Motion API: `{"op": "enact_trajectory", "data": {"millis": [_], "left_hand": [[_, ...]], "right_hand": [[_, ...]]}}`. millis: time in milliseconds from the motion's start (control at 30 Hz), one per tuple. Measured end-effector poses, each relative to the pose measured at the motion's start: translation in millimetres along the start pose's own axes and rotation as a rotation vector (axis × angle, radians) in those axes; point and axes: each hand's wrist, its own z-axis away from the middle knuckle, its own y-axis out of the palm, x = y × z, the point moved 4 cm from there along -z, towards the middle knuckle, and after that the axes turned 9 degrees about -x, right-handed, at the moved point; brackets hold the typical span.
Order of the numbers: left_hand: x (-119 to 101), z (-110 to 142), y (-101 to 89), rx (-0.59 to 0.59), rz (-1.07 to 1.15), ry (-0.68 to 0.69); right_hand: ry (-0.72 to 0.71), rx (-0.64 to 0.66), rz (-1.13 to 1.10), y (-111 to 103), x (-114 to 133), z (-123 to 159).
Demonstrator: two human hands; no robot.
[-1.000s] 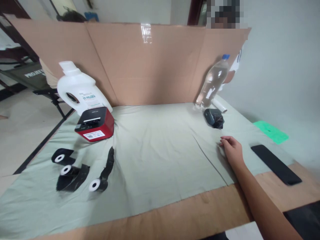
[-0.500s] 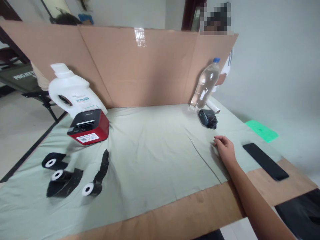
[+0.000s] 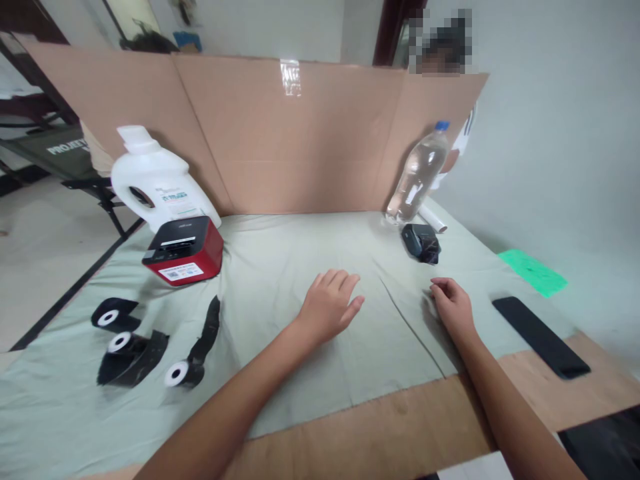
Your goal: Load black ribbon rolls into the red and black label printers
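My left hand (image 3: 330,303) is over the middle of the pale green cloth (image 3: 300,247), palm down, with its fingers and thumb apart and nothing in it. On the cloth to the right, my right hand (image 3: 453,307) rests with its fingers loosely curled; no object shows in it. Just beyond that hand lies a small black device (image 3: 421,243) with a dark, crumpled piece at its right end. To the left sits a red and black label printer (image 3: 185,250). Several black rolls with white cores, one of them a roll with a loose tail (image 3: 187,373), lie in front of the printer.
A white jug (image 3: 160,177) and a clear bottle with a blue cap (image 3: 419,173) lean against a cardboard screen (image 3: 305,147). Behind the device is a white tube (image 3: 434,219). On the right are a black phone (image 3: 540,337) and a green sheet (image 3: 533,272). A person stands behind the screen.
My left hand has come into view and reached over the middle of the cloth. My right hand stays in about the same place. The whole view has shifted slightly.
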Motion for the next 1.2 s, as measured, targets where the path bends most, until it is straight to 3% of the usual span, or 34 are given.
{"op": "enact_trajectory", "data": {"millis": [133, 267, 333, 433, 500, 600, 733, 867, 933, 1100, 1200], "left_hand": [[7.9, 22.5, 40.7, 0.318, -0.001, 0.003], [8.5, 36.1, 52.7, 0.362, 0.017, -0.01], [6.1, 38.6, 52.3, 0.361, 0.012, -0.011], [2.5, 41.1, 50.8, 0.354, -0.001, -0.015], [1.1, 42.6, 50.6, 0.35, -0.001, -0.024], [-0.2, 43.2, 50.5, 0.351, 0.018, -0.041], [-1.6, 41.6, 49.7, 0.349, 0.04, -0.037], [-2.4, 39.4, 43.2, 0.27, 0.093, -0.033], [-0.5, 37.8, 36.3, 0.188, 0.146, -0.075], [20.7, 41.9, 20.8, -0.084, 0.328, -0.519], [26.0, 46.4, 20.2, -0.113, 0.376, -0.647]], "right_hand": [[-0.202, -0.024, 0.199, 3.5, 13.1, -8.5], [-0.306, -0.062, 0.343, 21.1, 32.1, -52.1], [-0.232, -0.056, 0.363, 35.0, 40.7, -83.5], [0.051, 0.059, 0.448, 55.2, 44.6, -124.2], [0.15, 0.13, 0.483, 63.2, 48.1, -139.9], [0.19, 0.17, 0.503, 69.9, 57.4, -144.9], [0.167, 0.22, 0.53, 92.6, 86.3, -110.5], [0.016, 0.322, 0.552, 132.9, 138.8, -34.4], [-0.128, 0.341, 0.627, 149.4, 167.0, 4.4], [-0.234, 0.337, 0.635, 164.8, 205.7, 66.3], [-0.224, 0.357, 0.637, 165.6, 212.7, 83.5]]}}
